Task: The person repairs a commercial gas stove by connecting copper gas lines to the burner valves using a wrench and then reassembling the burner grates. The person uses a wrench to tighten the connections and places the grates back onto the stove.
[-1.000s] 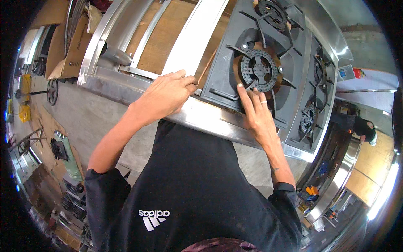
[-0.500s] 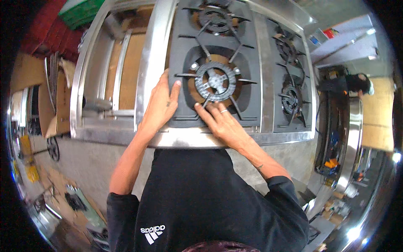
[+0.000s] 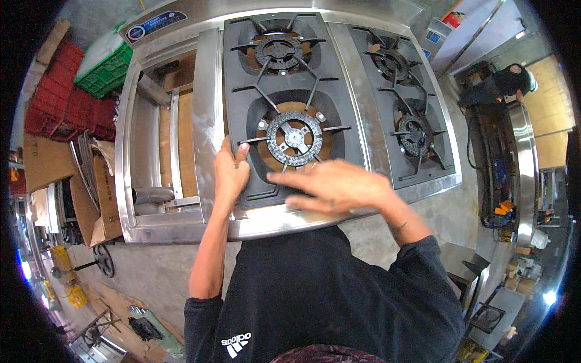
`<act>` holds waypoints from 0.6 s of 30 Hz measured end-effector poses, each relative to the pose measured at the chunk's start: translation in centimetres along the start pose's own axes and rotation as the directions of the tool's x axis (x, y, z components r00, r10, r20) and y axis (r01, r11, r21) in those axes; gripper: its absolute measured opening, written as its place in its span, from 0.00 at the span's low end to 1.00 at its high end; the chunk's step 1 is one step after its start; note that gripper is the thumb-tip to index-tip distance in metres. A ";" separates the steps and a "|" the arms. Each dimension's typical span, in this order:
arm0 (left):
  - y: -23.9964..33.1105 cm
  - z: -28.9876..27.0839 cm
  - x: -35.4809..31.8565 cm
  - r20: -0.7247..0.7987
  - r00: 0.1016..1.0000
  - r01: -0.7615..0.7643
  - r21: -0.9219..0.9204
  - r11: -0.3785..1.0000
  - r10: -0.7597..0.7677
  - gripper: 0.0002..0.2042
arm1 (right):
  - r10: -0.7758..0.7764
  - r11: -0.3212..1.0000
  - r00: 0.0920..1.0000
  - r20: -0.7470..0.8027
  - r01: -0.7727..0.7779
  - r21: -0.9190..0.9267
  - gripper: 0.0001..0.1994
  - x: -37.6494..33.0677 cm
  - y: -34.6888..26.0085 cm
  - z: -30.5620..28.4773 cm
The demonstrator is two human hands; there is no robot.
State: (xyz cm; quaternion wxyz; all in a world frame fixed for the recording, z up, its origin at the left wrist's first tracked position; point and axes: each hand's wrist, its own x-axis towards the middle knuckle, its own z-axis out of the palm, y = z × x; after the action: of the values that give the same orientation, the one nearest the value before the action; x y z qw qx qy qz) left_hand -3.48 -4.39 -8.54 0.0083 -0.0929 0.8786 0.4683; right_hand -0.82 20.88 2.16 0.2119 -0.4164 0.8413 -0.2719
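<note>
A dark cast-iron stove grate (image 3: 247,97) with two ring burners sits in the middle bay of a stainless steel gas range (image 3: 209,109). My left hand (image 3: 231,172) holds the grate's left edge near the front, thumb on top and fingers down along the side. Over the front right part of the grate, my right hand (image 3: 339,186) is smeared by motion, its fingers stretched out and apart, holding nothing. The nearer ring burner (image 3: 295,138) lies just beyond those fingers. In the right bay is another dark grate (image 3: 390,100) with two burners.
The range's left bay shows bare frame rails (image 3: 174,139) and a brown board. Green (image 3: 108,72) and red crates (image 3: 54,100) stand at the far left, with a cardboard box (image 3: 100,206) nearer. Another person (image 3: 502,85) is beside a metal-edged bench (image 3: 523,175) at right.
My right hand has lifted from beside the near burner and shifted right and toward me, fingers stretching out. My left hand stays on the grate's edge. The whole view has shifted.
</note>
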 end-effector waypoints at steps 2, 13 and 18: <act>0.4 -0.2 -0.4 0.024 0.999 -0.027 -0.009 1.000 0.027 0.25 | 0.083 0.995 0.981 -0.178 -0.090 -0.031 0.21 0.8 2.3 -2.9; -0.2 1.0 -0.6 -0.073 0.997 -0.018 -0.103 0.994 0.010 0.22 | 0.233 0.700 0.622 -0.748 -0.641 -0.315 0.24 13.1 18.7 -5.7; -0.5 2.0 -1.1 -0.168 0.982 0.051 -0.192 0.980 -0.084 0.20 | 0.198 0.833 0.617 -0.761 -0.516 -0.201 0.19 13.3 19.6 -5.1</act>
State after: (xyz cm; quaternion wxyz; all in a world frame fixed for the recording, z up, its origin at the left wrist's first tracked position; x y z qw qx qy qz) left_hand -2.49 -2.83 -10.02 -0.0618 -0.1638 0.8244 0.5383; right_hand -22.72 21.35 -8.11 -0.1700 -0.1312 0.9592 -0.1837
